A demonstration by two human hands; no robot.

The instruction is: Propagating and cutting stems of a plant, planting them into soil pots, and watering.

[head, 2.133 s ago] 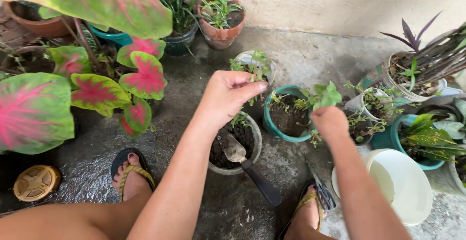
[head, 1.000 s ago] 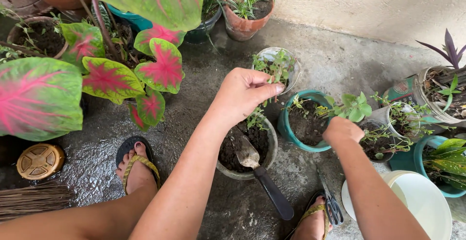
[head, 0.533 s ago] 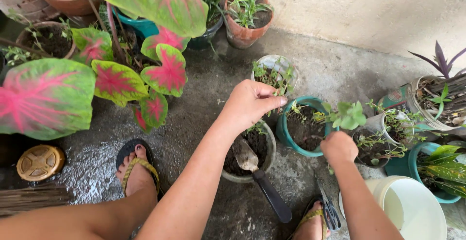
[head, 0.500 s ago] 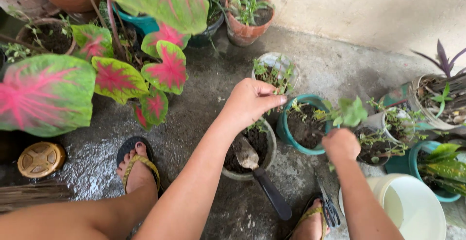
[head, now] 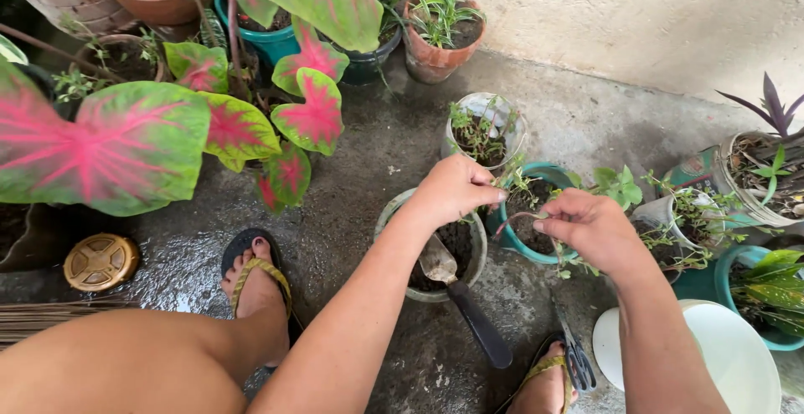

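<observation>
Since the earlier frames both hands have come down and drawn together near the frame's centre, and the leafy cutting that the right hand held up now lies lower, between the two. The left hand [head: 456, 190] hovers over the grey pot [head: 390, 213] of dark soil, its fingers pinched shut on a thin green sprig [head: 508, 181]. The right hand [head: 590, 228] sits just right of it, over the teal pot [head: 512, 242], thumb and forefinger closed on the cutting [head: 517, 216], whose bare purplish stem arcs leftward towards the left fingertips. Its long axis runs roughly left to right across the frame, the stem end nearest the left hand, and small leaves trail below the right hand.

A metal trowel [head: 437, 257] with a black handle leans in the grey pot, blade in crumbly soil, handle pointing lower right. Scissors [head: 577, 367] lie on the wet, rough concrete by the right sandal. A smooth white bucket [head: 737, 364] stands at lower right; broad pink-veined caladium leaves [head: 100, 146] fill the left.
</observation>
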